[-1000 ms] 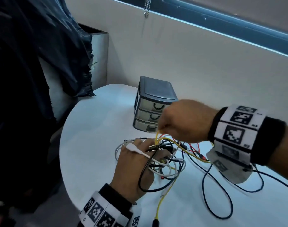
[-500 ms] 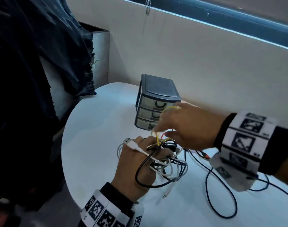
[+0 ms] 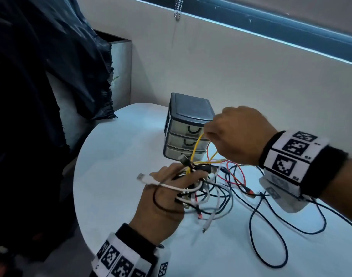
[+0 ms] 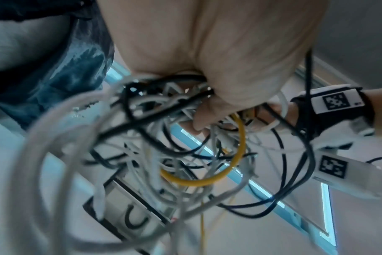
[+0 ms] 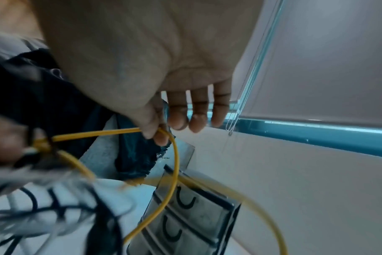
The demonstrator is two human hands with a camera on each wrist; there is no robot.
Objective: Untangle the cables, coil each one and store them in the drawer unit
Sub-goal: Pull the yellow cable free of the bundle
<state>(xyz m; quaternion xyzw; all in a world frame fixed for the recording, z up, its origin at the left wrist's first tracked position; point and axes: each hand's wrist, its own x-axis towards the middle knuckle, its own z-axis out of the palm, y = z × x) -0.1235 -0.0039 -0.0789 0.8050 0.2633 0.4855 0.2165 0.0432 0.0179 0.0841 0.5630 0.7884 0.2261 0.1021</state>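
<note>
Head view: left hand (image 3: 161,204) grips the cable tangle (image 3: 203,188) above the white tabletop (image 3: 115,156), beside the drawer unit (image 3: 188,126). Left wrist: fingers curled round the bundle. Right wrist: right hand (image 5: 155,72) pinches the yellow cable (image 5: 175,165).

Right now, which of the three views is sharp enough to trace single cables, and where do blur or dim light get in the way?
Head view: sharpest, though dim and bluish; the yellow cable and drawer unit read clearly. Left wrist view: the near white cables smear into blur, and the left hand fills the top. Right wrist view: the right hand pinching the yellow cable is clear, but the tangle at lower left is blurred.
</note>
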